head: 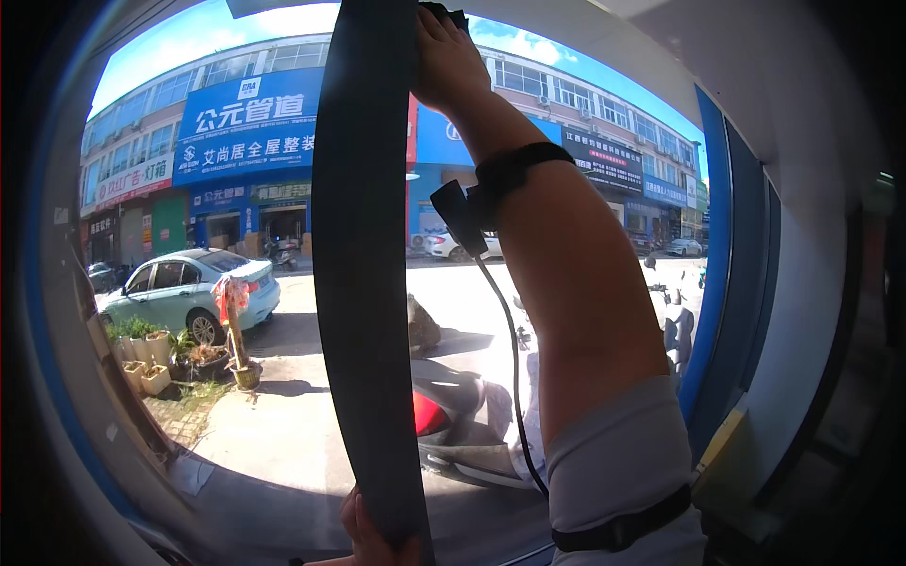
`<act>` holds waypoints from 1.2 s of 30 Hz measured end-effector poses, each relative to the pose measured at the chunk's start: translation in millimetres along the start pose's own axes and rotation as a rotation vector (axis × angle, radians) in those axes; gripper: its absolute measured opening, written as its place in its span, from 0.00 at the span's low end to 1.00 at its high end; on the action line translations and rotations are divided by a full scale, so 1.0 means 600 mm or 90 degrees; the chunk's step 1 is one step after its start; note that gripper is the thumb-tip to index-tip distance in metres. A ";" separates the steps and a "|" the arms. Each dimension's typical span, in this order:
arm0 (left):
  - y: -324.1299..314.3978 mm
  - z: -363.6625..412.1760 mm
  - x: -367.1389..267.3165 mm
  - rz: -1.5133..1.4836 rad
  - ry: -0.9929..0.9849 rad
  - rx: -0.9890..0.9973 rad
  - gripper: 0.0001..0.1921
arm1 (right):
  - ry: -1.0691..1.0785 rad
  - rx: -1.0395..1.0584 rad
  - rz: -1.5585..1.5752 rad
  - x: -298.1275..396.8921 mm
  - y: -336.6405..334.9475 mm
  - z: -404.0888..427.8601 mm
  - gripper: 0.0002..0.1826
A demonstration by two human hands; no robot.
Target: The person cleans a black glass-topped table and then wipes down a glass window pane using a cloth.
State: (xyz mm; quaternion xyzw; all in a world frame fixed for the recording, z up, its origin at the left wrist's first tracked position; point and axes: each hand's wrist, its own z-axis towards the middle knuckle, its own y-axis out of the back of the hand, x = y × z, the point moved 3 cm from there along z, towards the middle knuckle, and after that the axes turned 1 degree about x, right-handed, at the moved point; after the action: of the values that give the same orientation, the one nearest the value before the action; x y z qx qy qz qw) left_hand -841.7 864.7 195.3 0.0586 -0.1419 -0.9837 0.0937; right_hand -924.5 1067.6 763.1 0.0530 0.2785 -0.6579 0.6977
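Note:
A tall dark upright bar [368, 269], seemingly a door or window frame member, runs from top to bottom before me. High on its right side, my right hand [453, 67] lies with fingers stretched upward over a crumpled black cloth [459, 18]. Only a small corner of that cloth shows past the fingers. At the bottom, my left hand [375, 534] grips the bar's lower end, its thumb and fingers partly cut off by the frame's edge. A black strap with a small device [460, 216] sits around my right forearm, and a cable [517, 375] hangs from it.
A blue frame post [708, 283] stands at right, with a yellow object [722, 439] low beside it. Outside are a parked scooter [467, 431], potted plants [152, 354], a large rock [422, 325] and a pale car [198, 286]. Shopfronts with signs line the street beyond.

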 end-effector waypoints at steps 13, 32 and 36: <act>-0.008 -0.045 0.018 0.016 0.068 -0.001 0.43 | -0.180 0.071 -0.119 -0.380 0.140 -0.143 0.32; -0.005 -0.060 0.028 -0.001 0.049 0.014 0.43 | 0.035 0.005 0.005 -0.026 0.039 -0.081 0.31; 0.014 -0.060 0.027 0.081 0.033 0.073 0.46 | 0.009 0.018 -0.095 -0.213 0.122 -0.176 0.31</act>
State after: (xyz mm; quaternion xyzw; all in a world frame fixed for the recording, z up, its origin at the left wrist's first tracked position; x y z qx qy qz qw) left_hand -851.2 843.7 162.3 0.0805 -0.1992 -0.9641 0.1560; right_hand -886.3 1237.0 711.5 0.0466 0.2772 -0.7118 0.6437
